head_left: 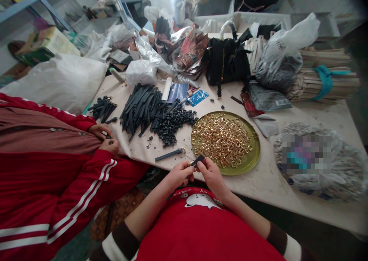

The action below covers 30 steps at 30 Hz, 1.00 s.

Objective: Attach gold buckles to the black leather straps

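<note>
Close to my body, at the table's front edge, both hands are closed on one short dark strap point(198, 160). My left hand point(181, 173) pinches its left end, where a bit of gold metal, likely a buckle, shows between the fingers. The fingers of my right hand point(211, 175) grip the strap's other end. Just beyond lies a round gold-coloured tray point(255, 159) heaped with small gold buckles point(222, 138). A finished-looking dark strap with a gold buckle point(169, 154) rests on the table to the left of the tray.
Left of the tray are a pile of small black loops point(172, 124) and a stack of dark straps point(140, 107). A co-worker's hands point(105, 137) hold a small dark piece at the left. Behind stand a black handbag point(228, 61) and plastic bags point(284, 57); another bag point(324, 180) lies right.
</note>
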### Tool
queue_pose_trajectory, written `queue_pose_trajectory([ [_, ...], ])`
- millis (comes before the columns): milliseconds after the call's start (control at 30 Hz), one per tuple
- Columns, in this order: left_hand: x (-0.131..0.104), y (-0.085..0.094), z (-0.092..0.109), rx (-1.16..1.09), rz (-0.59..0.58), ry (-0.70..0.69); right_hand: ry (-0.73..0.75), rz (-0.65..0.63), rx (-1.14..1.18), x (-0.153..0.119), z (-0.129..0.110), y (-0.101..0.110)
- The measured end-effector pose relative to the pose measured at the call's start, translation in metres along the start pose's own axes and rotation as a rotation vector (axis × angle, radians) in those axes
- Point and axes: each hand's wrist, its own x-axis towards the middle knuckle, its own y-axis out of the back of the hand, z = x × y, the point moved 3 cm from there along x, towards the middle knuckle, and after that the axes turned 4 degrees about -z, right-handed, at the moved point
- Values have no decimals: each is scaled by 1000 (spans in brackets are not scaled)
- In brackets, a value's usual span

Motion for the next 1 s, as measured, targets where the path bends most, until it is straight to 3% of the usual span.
queue_pose_trajectory([
  [100, 7, 7, 3, 54, 69, -39, 26, 62, -104, 11, -2, 0],
  [267, 15, 30, 12, 318, 180, -106, -96, -137, 29, 41, 3, -12],
  [433, 20, 58, 30, 522, 205, -74, -37, -115, -137, 68, -2, -21],
  [700, 35, 103, 44, 492, 117, -57, -237, -270, 20, 116, -14, -41],
  [867, 56, 129, 37, 427, 98, 1, -240, -288, 52, 136, -10, -51],
  [1000, 64, 144, 30, 437, 242, -49, -219, -361, -8, 149, -10, -57],
])
